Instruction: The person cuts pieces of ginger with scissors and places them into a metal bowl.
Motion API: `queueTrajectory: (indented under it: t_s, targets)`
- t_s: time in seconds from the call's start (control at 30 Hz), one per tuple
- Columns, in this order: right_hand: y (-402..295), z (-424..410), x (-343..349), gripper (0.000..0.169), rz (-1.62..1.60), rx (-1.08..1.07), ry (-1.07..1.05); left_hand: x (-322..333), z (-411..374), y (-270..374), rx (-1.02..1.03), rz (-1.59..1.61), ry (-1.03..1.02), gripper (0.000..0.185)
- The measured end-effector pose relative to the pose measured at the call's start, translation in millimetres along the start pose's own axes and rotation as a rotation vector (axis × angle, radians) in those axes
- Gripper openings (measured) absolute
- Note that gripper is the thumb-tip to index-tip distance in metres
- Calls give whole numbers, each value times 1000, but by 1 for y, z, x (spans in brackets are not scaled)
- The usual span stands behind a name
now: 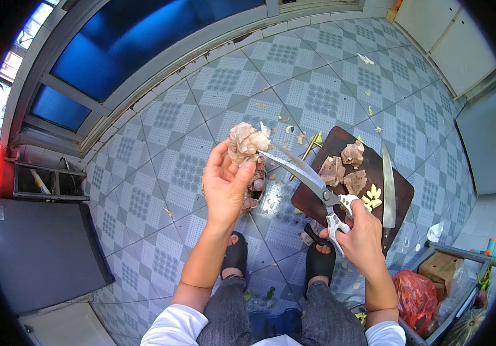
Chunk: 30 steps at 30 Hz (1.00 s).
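Observation:
My left hand grips a pale chunk of meat on the bone, held up above the floor. In my right hand are kitchen shears with white handles, their blades apart and the tips against the meat's right side. Below my left hand, partly hidden by it, more meat pieces sit in what seems to be a container. Three cooked-looking meat chunks lie on a dark wooden cutting board, beside peeled garlic cloves. A kitchen knife rests along the board's right side.
Scraps lie scattered over the patterned tile floor. A brass-coloured rod touches the board's left edge. At lower right stands a grey rack with a red plastic bag and a cardboard box. My slippered feet flank a blue object.

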State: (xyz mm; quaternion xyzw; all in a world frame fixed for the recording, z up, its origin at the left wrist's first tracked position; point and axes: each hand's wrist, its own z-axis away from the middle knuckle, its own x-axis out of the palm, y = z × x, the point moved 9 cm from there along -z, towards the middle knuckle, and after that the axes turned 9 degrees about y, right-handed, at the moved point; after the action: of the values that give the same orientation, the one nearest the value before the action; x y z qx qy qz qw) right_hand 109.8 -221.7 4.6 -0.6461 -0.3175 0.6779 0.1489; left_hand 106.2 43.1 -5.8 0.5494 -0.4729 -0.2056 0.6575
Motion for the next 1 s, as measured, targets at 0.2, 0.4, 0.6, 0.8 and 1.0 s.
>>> queueTrajectory:
  t_s: [0.2,0.4,0.6,0.8,1.0]
  targets:
    - [-3,-1,-5,56,-23,4,17,-3,-1,-1,-14,-10,28,50]
    - [-4,-2,-3,59,14,-23,21,5,2,3,-25,5,18,52]
    - [-8,-1,-4,61,128,-82,-2,4,4,5,0,-13,25,52]
    - [-10,0,2,59,147,-144,3,7,4,0,-59,10,-4,48]
    - [-10,1,4,53,109,-174,38,4,1,-1,-64,-12,17,45]
